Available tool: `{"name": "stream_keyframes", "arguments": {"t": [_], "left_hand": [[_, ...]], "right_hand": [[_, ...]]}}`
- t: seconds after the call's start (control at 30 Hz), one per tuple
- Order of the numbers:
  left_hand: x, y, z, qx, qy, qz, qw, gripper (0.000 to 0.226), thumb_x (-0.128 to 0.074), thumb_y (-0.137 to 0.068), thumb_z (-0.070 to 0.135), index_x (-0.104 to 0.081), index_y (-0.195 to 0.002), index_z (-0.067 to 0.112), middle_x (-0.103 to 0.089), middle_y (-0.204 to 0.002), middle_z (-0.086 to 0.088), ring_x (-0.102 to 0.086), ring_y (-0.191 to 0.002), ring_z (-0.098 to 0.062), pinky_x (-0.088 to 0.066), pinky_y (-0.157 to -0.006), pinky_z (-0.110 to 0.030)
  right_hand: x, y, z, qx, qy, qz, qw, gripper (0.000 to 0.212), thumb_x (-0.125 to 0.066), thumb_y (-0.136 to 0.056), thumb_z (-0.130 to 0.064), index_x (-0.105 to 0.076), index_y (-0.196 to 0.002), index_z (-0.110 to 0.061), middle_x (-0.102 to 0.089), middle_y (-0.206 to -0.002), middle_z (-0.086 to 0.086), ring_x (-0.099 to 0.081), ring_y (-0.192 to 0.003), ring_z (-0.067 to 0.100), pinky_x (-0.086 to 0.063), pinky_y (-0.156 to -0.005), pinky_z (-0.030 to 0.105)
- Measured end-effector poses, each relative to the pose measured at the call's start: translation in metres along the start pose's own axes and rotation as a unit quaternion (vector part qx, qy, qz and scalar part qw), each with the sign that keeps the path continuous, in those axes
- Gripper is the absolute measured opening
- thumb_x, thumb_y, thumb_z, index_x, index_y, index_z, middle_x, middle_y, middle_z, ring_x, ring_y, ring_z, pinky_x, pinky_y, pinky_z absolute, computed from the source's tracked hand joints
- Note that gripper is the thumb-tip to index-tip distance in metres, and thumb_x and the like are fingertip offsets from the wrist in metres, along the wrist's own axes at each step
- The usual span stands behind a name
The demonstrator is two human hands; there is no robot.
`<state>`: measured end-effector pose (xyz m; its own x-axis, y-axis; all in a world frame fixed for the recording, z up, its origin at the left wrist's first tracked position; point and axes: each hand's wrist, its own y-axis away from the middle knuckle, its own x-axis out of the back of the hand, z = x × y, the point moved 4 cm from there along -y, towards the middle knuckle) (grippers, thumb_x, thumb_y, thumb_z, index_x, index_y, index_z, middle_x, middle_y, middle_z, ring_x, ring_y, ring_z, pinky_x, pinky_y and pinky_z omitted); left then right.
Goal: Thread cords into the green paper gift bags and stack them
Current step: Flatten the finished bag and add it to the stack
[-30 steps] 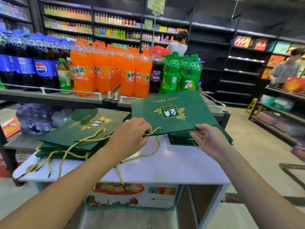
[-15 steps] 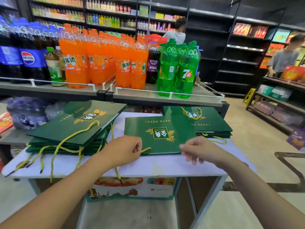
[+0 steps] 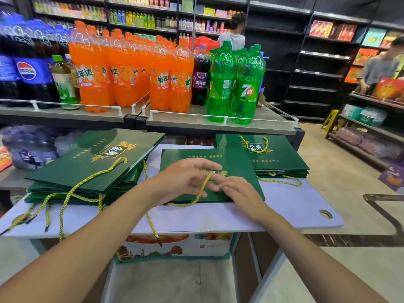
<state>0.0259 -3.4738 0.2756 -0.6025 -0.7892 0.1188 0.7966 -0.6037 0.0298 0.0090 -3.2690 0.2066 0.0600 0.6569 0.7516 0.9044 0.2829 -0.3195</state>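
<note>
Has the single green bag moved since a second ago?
Yes. The bag, then held up before the bottle shelf, now lies flat on the table beside the right stack.

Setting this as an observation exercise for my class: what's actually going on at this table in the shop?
A person is fitting cord handles to flat green paper gift bags. One bag lies flat on the white table, and both hands are over it: the left hand and the right hand are working a yellow cord between the fingers. A stack of bags sits to the left with cords trailing off the table edge, and another stack sits at the back right.
</note>
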Motion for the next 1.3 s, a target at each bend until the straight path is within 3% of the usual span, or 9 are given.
{"name": "stream_keyframes", "arguments": {"t": [0.1,0.17,0.3,0.37,0.6,0.73,0.9,1.07,1.3], "left_hand": [[-0.004,-0.024,0.0,-0.055,-0.147,0.036,0.987,0.048,-0.045,-0.1,-0.005,-0.061,-0.135,0.024,-0.066,-0.136,0.007,-0.066,-0.119,-0.01,-0.054,-0.099,-0.03],[-0.007,-0.039,-0.004,-0.089,-0.264,0.058,0.959,0.05,-0.051,-0.099,-0.003,-0.058,-0.139,0.027,-0.061,-0.14,0.01,-0.063,-0.12,-0.004,-0.051,-0.102,-0.023],[-0.012,-0.056,-0.02,-0.093,-0.333,0.075,0.935,0.048,-0.064,-0.1,0.023,-0.054,-0.145,0.035,-0.065,-0.132,0.015,-0.062,-0.115,-0.001,-0.051,-0.104,-0.035],[-0.012,-0.057,-0.028,-0.101,-0.377,0.086,0.917,0.054,-0.065,-0.099,0.027,-0.044,-0.147,0.041,-0.067,-0.129,0.012,-0.063,-0.116,-0.006,-0.052,-0.101,-0.037],[-0.014,-0.039,-0.055,-0.137,-0.521,0.057,0.84,0.023,-0.063,-0.097,0.037,-0.04,-0.101,0.034,-0.061,-0.109,0.012,-0.055,-0.095,-0.012,-0.047,-0.08,-0.036],[-0.014,-0.025,-0.06,-0.183,-0.555,0.044,0.81,0.025,-0.064,-0.095,0.049,-0.056,-0.11,0.03,-0.056,-0.112,0.014,-0.05,-0.102,-0.006,-0.038,-0.082,-0.025],[-0.002,-0.011,-0.069,-0.188,-0.54,0.042,0.819,0.042,-0.064,-0.093,0.054,-0.062,-0.13,0.034,-0.059,-0.124,0.017,-0.052,-0.115,-0.004,-0.043,-0.098,-0.025],[0.005,-0.003,-0.078,-0.184,-0.527,0.035,0.829,0.052,-0.064,-0.092,0.058,-0.063,-0.138,0.032,-0.051,-0.146,0.017,-0.041,-0.133,-0.002,-0.026,-0.113,-0.018],[0.005,0.0,-0.084,-0.205,-0.559,0.082,0.799,0.056,-0.05,-0.093,0.068,-0.06,-0.138,0.037,-0.046,-0.155,0.018,-0.029,-0.15,-0.004,-0.028,-0.118,-0.035]], "right_hand": [[0.003,0.004,0.002,-0.002,-0.113,-0.018,0.993,0.048,-0.032,-0.103,-0.023,-0.079,-0.104,-0.021,-0.074,-0.117,-0.009,-0.061,-0.12,0.007,-0.038,-0.11,0.023],[0.005,0.006,-0.003,-0.042,-0.18,-0.032,0.982,0.054,-0.035,-0.102,-0.044,-0.081,-0.099,-0.016,-0.077,-0.11,-0.005,-0.066,-0.111,0.009,-0.039,-0.102,0.013],[0.001,0.004,-0.004,0.01,-0.095,-0.015,0.995,0.024,-0.065,-0.093,-0.043,-0.082,-0.093,-0.025,-0.073,-0.095,-0.008,-0.062,-0.098,0.012,-0.045,-0.088,0.026],[0.004,0.004,-0.002,-0.004,-0.119,-0.002,0.993,0.029,-0.056,-0.101,-0.039,-0.081,-0.087,-0.032,-0.069,-0.095,-0.015,-0.058,-0.102,0.008,-0.043,-0.092,0.026],[0.02,0.009,-0.004,-0.125,-0.249,0.097,0.956,0.066,-0.03,-0.113,-0.036,-0.075,-0.067,-0.02,-0.039,-0.045,-0.001,-0.031,-0.044,0.012,-0.028,-0.048,0.021],[0.021,0.01,-0.007,-0.127,-0.296,0.058,0.945,0.043,-0.049,-0.107,-0.031,-0.079,-0.088,-0.006,-0.07,-0.065,0.013,-0.053,-0.048,0.014,-0.045,-0.052,0.02],[0.022,0.01,-0.018,-0.115,-0.307,-0.049,0.943,0.005,-0.074,-0.092,-0.007,-0.078,-0.095,-0.004,-0.073,-0.074,0.005,-0.065,-0.066,0.014,-0.057,-0.063,0.025],[0.009,0.012,-0.019,-0.107,-0.251,-0.069,0.96,0.008,-0.076,-0.089,-0.001,-0.074,-0.09,-0.008,-0.071,-0.076,0.006,-0.066,-0.074,0.018,-0.059,-0.071,0.03],[0.009,0.02,-0.023,-0.088,-0.219,-0.025,0.971,0.032,-0.062,-0.087,0.012,-0.067,-0.081,-0.019,-0.075,-0.088,0.013,-0.068,-0.067,0.019,-0.055,-0.055,0.03]]}}
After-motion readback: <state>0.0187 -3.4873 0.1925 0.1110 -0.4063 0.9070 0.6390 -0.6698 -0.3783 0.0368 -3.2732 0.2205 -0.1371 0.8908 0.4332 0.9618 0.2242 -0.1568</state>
